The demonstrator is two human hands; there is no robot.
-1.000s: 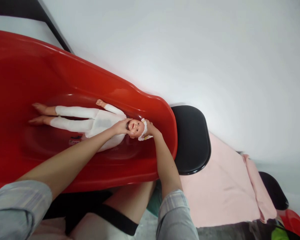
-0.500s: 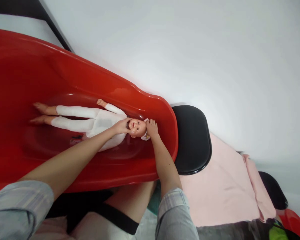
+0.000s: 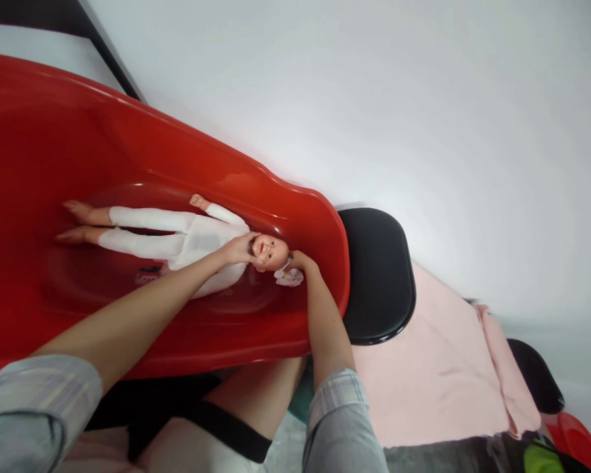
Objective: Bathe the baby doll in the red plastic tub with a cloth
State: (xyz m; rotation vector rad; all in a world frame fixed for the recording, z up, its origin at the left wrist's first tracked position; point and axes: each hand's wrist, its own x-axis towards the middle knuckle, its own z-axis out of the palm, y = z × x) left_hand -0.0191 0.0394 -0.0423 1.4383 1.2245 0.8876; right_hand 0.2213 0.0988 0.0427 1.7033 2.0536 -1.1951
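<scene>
A baby doll (image 3: 201, 240) in white clothes lies on its back inside a red baby bathtub (image 3: 217, 144), its feet towards the left. My left hand (image 3: 240, 249) is closed around the doll's neck, thumb and fingers against its chin and cheek. Beyond the crown of the doll's bald head, my right hand (image 3: 302, 259) is curled down, its fingertips partly hidden. A pale patterned headband (image 3: 289, 276) with a bow-like end hangs off the side of the head, pinched under my right hand.
Past the tub's rounded end stands a black stool (image 3: 378, 276). Beside it a pink cloth (image 3: 433, 374) covers a surface, rolled at its far edge. Another black seat (image 3: 536, 376) and a red object (image 3: 578, 437) are at the lower right. A white wall (image 3: 374, 98) rises behind.
My right hand has turned its fingers downward behind the doll's head. The headband has slipped off the crown and now droops at the side. My left hand stays at the neck.
</scene>
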